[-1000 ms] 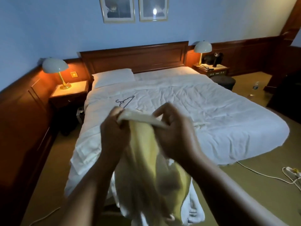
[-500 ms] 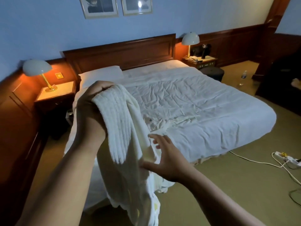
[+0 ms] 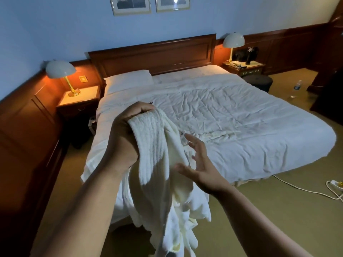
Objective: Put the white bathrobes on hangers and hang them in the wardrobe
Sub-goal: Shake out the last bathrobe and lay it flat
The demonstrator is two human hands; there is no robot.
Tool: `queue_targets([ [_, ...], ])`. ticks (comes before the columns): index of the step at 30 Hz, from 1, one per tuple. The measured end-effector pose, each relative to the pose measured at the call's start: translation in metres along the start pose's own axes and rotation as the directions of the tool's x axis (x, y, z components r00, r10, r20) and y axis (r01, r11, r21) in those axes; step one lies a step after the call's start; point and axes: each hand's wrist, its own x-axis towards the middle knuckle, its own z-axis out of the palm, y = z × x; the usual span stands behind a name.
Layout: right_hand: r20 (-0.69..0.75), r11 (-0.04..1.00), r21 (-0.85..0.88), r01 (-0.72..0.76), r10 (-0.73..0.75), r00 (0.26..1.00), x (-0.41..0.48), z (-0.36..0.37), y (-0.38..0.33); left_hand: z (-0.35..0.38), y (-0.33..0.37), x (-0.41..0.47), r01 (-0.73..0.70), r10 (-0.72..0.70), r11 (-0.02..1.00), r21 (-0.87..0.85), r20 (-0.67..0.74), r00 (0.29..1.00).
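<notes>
- bathrobe (image 3: pixel 157 154) in my left hand (image 3: pixel 128 130): white, ribbed stripes
- duvet (image 3: pixel 232 112): plain white
- wall (image 3: pixel 55 25): pale blue
- headboard (image 3: pixel 152 52): red-brown wood
- carpet (image 3: pixel 269 210): olive-tan
- lampshade (image 3: pixel 60 68): off-white

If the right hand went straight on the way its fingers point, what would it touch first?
Probably the white bathrobe gripped by the left hand: the open right hand aims at its fold. Depth is unclear, so it might pass behind onto the bed.

— What stands against the blue wall (image 3: pixel 55 25)?
— A wooden headboard (image 3: pixel 152 52), a white bed (image 3: pixel 241 112), lit dome lamps (image 3: pixel 60 69) on both nightstands (image 3: pixel 79 99). Olive carpet (image 3: pixel 278 219) below, a white cable (image 3: pixel 293 186) across it.
</notes>
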Motion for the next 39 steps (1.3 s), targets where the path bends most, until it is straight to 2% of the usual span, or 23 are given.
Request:
queue_targets([
  [3, 0.071, 0.999, -0.017, -0.042, 0.043, 0.997, 0.004, -0.008, -0.006, 0.000, 0.013, -0.003, -0.127, 0.126, 0.990, -0.069, -0.011, 0.992],
  [5, 0.048, 0.998, -0.069, -0.012, 0.015, 0.999, 0.000, -0.016, -0.008, -0.005, 0.005, -0.003, -0.144, 0.143, 0.989, -0.036, -0.029, 0.989],
  [8, 0.019, 0.997, -0.072, -0.008, 0.010, 1.000, -0.008, -0.030, -0.008, -0.015, -0.011, -0.005, -0.172, 0.176, 0.982, 0.075, -0.054, 0.983],
  [11, -0.070, 0.965, -0.263, -0.011, -0.007, 0.998, -0.014, -0.049, -0.011, -0.020, -0.032, -0.009, -0.156, 0.176, 0.967, 0.202, -0.086, 0.981],
  [13, -0.145, 0.952, -0.306, -0.012, -0.034, 0.989, -0.017, -0.060, -0.023, -0.024, -0.044, -0.012, -0.159, 0.193, 0.941, 0.298, -0.089, 0.977],
  [17, -0.284, 0.945, -0.324, 0.041, -0.138, 0.949, -0.028, -0.076, -0.053, -0.030, -0.066, -0.019, -0.220, 0.243, 0.836, 0.503, 0.019, 0.970],
  [19, -0.278, 0.938, -0.342, 0.054, -0.156, 0.948, -0.036, -0.077, -0.063, -0.032, -0.071, -0.021, -0.220, 0.177, 0.763, 0.608, 0.131, 0.976],
  [21, -0.250, 0.922, -0.384, 0.049, -0.155, 0.956, -0.044, -0.073, -0.069, -0.033, -0.075, -0.021, -0.217, 0.052, 0.647, 0.731, 0.241, 0.969],
  [22, -0.227, 0.911, -0.410, 0.043, -0.148, 0.963, -0.048, -0.071, -0.071, -0.033, -0.075, -0.021, -0.212, 0.017, 0.634, 0.744, 0.260, 0.965],
  [23, -0.199, 0.900, -0.434, 0.034, -0.132, 0.971, -0.052, -0.069, -0.074, -0.032, -0.075, -0.020, -0.186, -0.001, 0.670, 0.719, 0.252, 0.968],
  [26, -0.109, 0.890, -0.453, -0.056, 0.007, 0.994, -0.057, -0.061, -0.081, -0.021, -0.049, -0.015, 0.140, -0.218, 0.871, 0.471, 0.115, 0.969],
  [28, -0.094, 0.872, -0.461, -0.166, 0.138, 0.986, -0.056, -0.050, -0.084, -0.008, -0.024, -0.010, 0.214, -0.251, 0.935, 0.283, 0.103, 0.962],
  [29, -0.088, 0.850, -0.483, -0.212, 0.193, 0.977, -0.054, -0.042, -0.085, 0.001, -0.009, -0.008, 0.210, -0.238, 0.953, 0.216, 0.111, 0.965],
  [31, -0.064, 0.815, -0.541, -0.208, 0.207, 0.976, -0.047, -0.020, -0.085, 0.018, 0.021, -0.004, 0.157, -0.170, 0.983, 0.099, 0.133, 0.976],
  [32, -0.075, 0.817, -0.550, -0.174, 0.159, 0.984, -0.043, -0.010, -0.083, 0.027, 0.033, -0.004, 0.107, -0.116, 0.992, 0.061, 0.153, 0.981],
  [34, -0.196, 0.842, -0.513, -0.164, 0.071, 0.978, -0.033, -0.004, -0.083, 0.037, 0.050, -0.002, -0.022, 0.015, 0.999, 0.041, 0.177, 0.984],
  [36, -0.287, 0.913, -0.382, -0.146, 0.033, 0.957, -0.030, -0.011, -0.091, 0.038, 0.052, 0.001, -0.134, 0.128, 0.991, 0.013, 0.207, 0.970],
  [39, -0.406, 0.997, 0.000, -0.072, 0.066, 0.912, -0.035, -0.024, -0.109, 0.028, 0.024, -0.009, -0.084, 0.108, 0.992, -0.095, 0.280, 0.954],
])
